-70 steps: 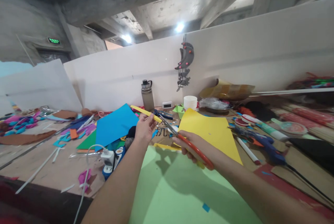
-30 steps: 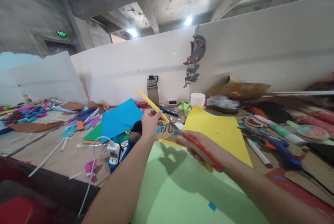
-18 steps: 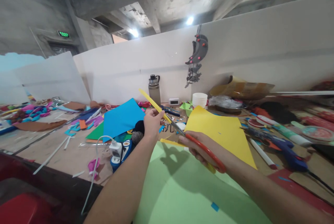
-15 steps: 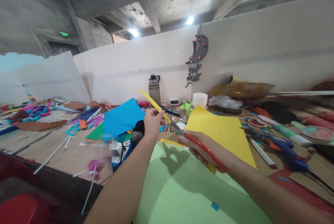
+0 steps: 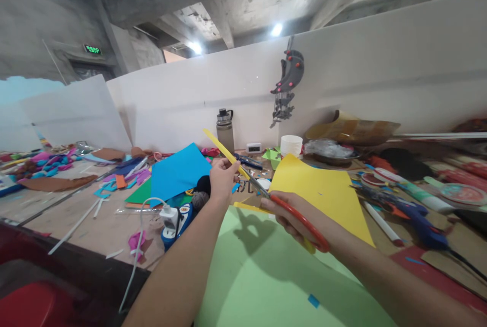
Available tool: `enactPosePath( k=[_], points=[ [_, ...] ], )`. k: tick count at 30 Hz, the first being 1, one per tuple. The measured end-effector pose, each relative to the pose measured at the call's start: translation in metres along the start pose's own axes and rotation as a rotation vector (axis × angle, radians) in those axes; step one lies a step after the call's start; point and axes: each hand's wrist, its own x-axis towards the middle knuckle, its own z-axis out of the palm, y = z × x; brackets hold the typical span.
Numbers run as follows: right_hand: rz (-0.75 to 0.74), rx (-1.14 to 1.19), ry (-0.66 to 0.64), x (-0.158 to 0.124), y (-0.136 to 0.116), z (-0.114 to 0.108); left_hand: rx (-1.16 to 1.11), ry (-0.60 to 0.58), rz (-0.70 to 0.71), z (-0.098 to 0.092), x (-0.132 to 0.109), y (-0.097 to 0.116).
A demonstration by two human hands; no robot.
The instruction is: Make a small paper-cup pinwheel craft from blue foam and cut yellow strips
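My left hand [image 5: 223, 178] pinches a narrow yellow strip [image 5: 218, 145], which slants up and to the left. Red-handled scissors [image 5: 300, 218] are in my right hand [image 5: 291, 210], and their blades meet the strip's lower end beside my left fingers. Both hands are raised over a light green sheet [image 5: 258, 276], on which their shadow falls. A small blue scrap [image 5: 313, 301] rests on that sheet. Behind my right hand lies a large yellow sheet [image 5: 323, 190]. Blue paper [image 5: 178, 172] is to the left of my left hand.
A bottle [image 5: 225, 131], a small white clock [image 5: 253, 148] and white cups [image 5: 291, 145] stand at the back. A power strip with a white plug [image 5: 169, 216] sits beside my left forearm. At right is a blue glue gun [image 5: 428, 230].
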Motion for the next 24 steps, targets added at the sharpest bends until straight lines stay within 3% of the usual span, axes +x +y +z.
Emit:
enactPosePath(
  k=[24],
  points=[
    [-0.055,-0.004,-0.001,-0.0005,0.0036,-0.0008,-0.124,0.010,-0.082,-0.0011,-0.0014,0.0095]
  ],
)
